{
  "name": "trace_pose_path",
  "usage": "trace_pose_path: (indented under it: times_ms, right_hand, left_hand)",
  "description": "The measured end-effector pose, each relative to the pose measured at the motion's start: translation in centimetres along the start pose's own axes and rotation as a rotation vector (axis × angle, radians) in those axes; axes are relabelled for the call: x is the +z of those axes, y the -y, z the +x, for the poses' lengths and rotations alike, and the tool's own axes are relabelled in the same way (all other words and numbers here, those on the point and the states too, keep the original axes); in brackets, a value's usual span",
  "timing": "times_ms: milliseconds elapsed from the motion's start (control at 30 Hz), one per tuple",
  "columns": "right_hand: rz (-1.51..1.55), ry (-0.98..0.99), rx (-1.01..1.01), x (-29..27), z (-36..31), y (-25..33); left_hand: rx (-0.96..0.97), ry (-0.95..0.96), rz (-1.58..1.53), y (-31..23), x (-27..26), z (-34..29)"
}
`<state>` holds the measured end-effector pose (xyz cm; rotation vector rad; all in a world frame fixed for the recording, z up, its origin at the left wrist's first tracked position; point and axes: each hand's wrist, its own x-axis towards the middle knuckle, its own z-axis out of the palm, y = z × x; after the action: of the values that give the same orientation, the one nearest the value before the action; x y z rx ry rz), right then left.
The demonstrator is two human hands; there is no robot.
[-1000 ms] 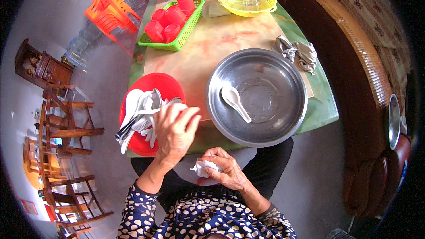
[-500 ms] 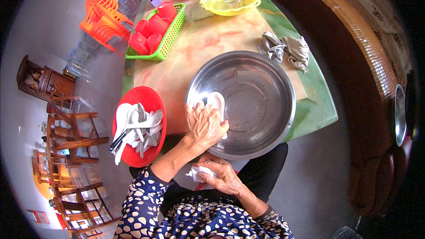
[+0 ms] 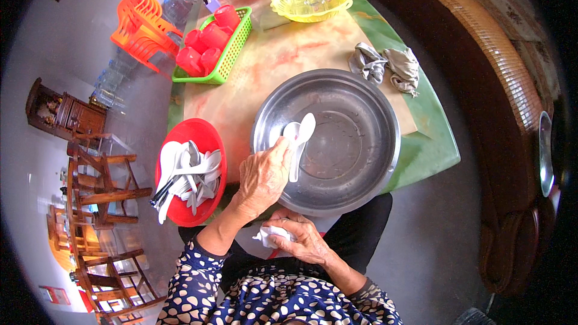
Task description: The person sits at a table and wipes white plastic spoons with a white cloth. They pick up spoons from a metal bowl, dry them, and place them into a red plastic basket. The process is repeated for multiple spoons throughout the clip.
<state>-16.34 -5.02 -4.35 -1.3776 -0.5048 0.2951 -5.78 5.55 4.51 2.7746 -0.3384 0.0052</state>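
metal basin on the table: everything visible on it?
The metal basin is round, wide and silvery, apparently stainless steel, with a narrow rim, sloping wall and circular rings on its flat bottom. Droplet-like marks show inside. It sits upright at the near edge of the table, its near side overhanging. One white spoon lies inside, left of center; the left hand holds a second spoon over it. Whether that hand touches the rim is unclear.
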Motion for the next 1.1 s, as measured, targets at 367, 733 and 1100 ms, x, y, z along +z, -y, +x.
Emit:
trace_pose_path:
  times_ms: [367,733,1100]
  right_hand:
    - [-0.046,-0.258,-0.128,0.7,-2.0,3.5]
    - [-0.649,-0.773,-0.506,1.8,3.7,6.3]
    - [0.035,-0.643,-0.163,2.9,6.8,8.3]
  left_hand:
    - [-0.083,0.033,-0.823,1.3,-0.6,-3.0]
    - [-0.034,-0.188,-0.789,0.0,-1.9,-9.5]
    - [0.053,-0.321,-0.748,2.6,-3.3,-12.6]
